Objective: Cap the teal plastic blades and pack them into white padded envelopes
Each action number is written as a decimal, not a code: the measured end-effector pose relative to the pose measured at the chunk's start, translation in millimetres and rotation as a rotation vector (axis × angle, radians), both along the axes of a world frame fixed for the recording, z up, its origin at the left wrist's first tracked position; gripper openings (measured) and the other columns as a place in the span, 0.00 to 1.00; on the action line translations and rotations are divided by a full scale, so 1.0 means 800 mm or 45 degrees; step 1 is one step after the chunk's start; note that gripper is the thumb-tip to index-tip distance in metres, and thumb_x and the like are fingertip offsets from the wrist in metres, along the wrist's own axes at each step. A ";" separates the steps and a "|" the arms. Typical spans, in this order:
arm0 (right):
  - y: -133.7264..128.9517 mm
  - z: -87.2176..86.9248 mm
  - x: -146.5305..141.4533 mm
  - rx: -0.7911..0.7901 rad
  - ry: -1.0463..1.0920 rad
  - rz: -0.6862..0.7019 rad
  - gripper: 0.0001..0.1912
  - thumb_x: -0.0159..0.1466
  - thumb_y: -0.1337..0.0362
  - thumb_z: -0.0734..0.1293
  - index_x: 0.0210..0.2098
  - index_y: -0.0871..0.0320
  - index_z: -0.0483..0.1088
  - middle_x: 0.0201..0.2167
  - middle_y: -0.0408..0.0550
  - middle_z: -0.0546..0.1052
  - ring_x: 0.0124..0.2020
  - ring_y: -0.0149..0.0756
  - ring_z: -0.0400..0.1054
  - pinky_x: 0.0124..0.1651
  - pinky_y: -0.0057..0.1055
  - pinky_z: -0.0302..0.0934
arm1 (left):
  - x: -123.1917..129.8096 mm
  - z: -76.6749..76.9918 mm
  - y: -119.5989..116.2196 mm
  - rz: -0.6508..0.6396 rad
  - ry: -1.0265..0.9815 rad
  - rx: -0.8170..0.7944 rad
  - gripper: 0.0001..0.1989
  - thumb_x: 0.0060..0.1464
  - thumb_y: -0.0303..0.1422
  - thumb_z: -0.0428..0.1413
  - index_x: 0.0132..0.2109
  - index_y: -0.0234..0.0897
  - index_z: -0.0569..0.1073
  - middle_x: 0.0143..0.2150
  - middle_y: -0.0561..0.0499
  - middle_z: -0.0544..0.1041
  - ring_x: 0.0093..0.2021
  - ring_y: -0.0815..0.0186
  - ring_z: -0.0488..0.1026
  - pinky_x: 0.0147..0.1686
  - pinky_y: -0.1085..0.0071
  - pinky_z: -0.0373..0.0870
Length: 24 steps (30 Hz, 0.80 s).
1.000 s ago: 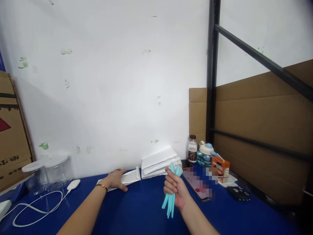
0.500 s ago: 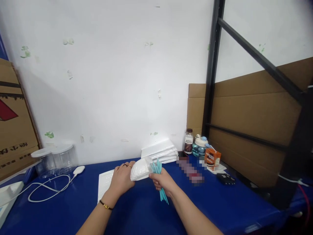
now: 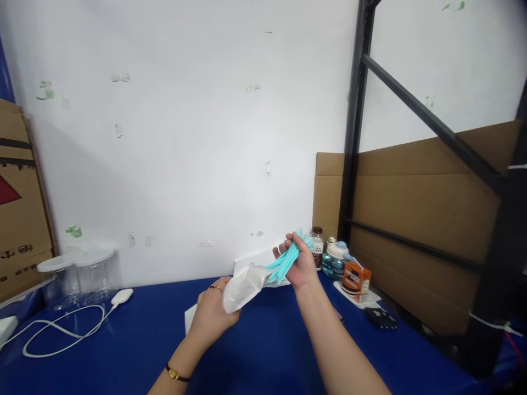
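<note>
My left hand [image 3: 214, 310] is closed around a white bubble-wrap envelope [image 3: 244, 288], which tilts with its mouth up toward the right. Part of the envelope shows behind the hand at its left. My right hand [image 3: 302, 263] is turned partly palm up, with a bundle of thin turquoise sticks [image 3: 286, 262] held across the palm. The sticks' lower ends are at the envelope's mouth; whether any reach inside, I cannot tell. Behind the hands, a stack of white envelopes [image 3: 247, 264] lies against the wall, mostly hidden.
Two clear lidded jars [image 3: 96, 280] and a white cable [image 3: 61, 326] are on the blue table [image 3: 255, 351] at left. At right stand a brown-capped bottle [image 3: 317, 247], a teal water bottle [image 3: 334, 260], an orange box [image 3: 356, 281] and a black flat object [image 3: 381, 318]. A black metal frame [image 3: 353, 131] rises behind them.
My right hand has risen and rolled palm up, tipping the turquoise sticks so their ends point down left to the envelope's mouth. My left hand has tilted the envelope upward. The view has shifted slightly.
</note>
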State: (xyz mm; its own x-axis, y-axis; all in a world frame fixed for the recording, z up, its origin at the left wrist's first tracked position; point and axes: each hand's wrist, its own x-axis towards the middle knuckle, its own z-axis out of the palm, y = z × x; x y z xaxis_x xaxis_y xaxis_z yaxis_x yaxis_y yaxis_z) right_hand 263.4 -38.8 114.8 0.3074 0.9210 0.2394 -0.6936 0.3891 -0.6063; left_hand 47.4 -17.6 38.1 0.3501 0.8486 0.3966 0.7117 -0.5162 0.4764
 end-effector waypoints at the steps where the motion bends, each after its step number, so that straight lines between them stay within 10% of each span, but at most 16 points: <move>1: 0.001 0.009 -0.002 0.024 -0.021 -0.016 0.10 0.54 0.57 0.66 0.26 0.56 0.64 0.15 0.37 0.68 0.22 0.30 0.66 0.35 0.33 0.63 | 0.002 0.001 0.000 -0.023 -0.076 -0.006 0.25 0.39 0.31 0.56 0.49 0.42 0.63 0.41 0.52 0.74 0.42 0.61 0.71 0.40 0.72 0.62; 24: 0.009 0.041 -0.061 -0.302 -0.203 0.286 0.07 0.56 0.62 0.66 0.26 0.59 0.66 0.17 0.42 0.72 0.22 0.33 0.69 0.27 0.29 0.61 | -0.010 -0.017 -0.007 -0.304 -0.540 -0.026 0.33 0.32 0.27 0.58 0.51 0.40 0.63 0.44 0.47 0.71 0.44 0.58 0.68 0.44 0.66 0.64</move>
